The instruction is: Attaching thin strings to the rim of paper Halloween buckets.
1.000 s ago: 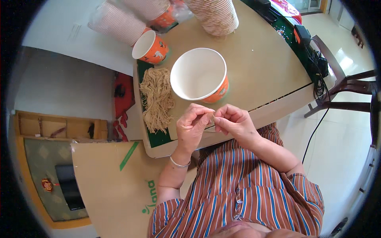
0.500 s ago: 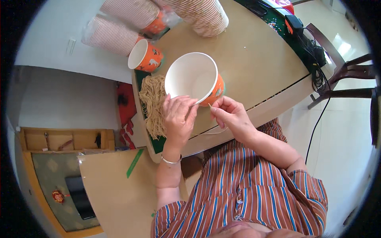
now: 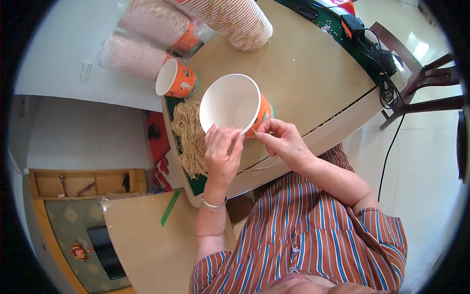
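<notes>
A large paper bucket (image 3: 231,100), white inside with an orange printed outside, tilts with its mouth toward me. My left hand (image 3: 222,156) is closed on its near rim, thumb on one side and fingers on the other. Just right of that rim, my right hand (image 3: 285,143) pinches the tip of a thin beige cord between thumb and forefinger. The cord (image 3: 264,167) loops loosely below, along the table's edge. Left of the bucket lies a bundle of beige cords (image 3: 190,134). How the tip meets the bucket wall is too small to make out.
A smaller orange paper bucket (image 3: 182,81) stands behind the cords. Stacks of nested paper buckets (image 3: 235,22), some in clear plastic (image 3: 134,56), line the far left. Black cables (image 3: 384,68) and an adapter lie at the table's right end beside a dark wooden chair (image 3: 431,83).
The view has shifted slightly, so the table items sit a little lower and further left. Both hands keep their places at the bucket's rim, the cord tip still pinched.
</notes>
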### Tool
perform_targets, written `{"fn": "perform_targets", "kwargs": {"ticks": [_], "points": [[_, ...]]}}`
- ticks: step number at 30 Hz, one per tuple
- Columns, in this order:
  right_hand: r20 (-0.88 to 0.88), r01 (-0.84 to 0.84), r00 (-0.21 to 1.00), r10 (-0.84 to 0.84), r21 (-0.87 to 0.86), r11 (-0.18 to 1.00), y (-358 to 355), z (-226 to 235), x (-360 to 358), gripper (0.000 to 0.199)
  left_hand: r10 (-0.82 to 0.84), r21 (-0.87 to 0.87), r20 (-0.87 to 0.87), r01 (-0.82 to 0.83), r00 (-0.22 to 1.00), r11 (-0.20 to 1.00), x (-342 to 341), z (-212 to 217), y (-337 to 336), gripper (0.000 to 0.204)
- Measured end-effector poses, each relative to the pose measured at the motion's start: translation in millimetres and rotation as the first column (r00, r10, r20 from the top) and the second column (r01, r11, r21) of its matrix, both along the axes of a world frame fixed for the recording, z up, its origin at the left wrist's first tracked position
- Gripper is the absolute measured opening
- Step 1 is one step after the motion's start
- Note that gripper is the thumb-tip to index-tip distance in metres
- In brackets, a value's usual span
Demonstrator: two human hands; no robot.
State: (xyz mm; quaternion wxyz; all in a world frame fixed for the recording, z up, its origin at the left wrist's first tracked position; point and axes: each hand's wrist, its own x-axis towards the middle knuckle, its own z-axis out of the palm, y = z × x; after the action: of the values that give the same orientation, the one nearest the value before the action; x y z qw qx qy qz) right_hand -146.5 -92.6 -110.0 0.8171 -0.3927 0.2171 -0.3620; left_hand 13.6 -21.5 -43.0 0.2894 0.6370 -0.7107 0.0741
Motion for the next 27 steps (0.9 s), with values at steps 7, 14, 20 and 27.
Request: {"fn": "perform_targets", "kwargs": {"ticks": [7, 14, 20, 27], "points": [[-0.020, -0.007, 1.000, 0.007, 0.001, 1.000, -2, 2, 0, 0.009, -0.007, 0.021, -0.018, 0.008, 1.000, 1.000, 0, 1, 1, 0.012], [-0.012, -0.006, 1.000, 0.006, -0.006, 1.000, -2, -1, 2, 0.010, -0.013, 0.028, -0.031, 0.014, 0.999, 1.000, 0, 2, 2, 0.012], [-0.007, -0.003, 1.000, 0.003, 0.008, 1.000, -5, -3, 4, 0.008, -0.018, 0.090, -0.091, 0.027, 0.996, 0.996, 1, 10, -2, 0.011], [-0.035, 0.005, 0.999, -0.006, -0.016, 1.000, -3, -3, 6, 0.013, -0.093, 0.198, -0.125, 0.117, 0.988, 0.973, 4, 32, -15, 0.014]]}}
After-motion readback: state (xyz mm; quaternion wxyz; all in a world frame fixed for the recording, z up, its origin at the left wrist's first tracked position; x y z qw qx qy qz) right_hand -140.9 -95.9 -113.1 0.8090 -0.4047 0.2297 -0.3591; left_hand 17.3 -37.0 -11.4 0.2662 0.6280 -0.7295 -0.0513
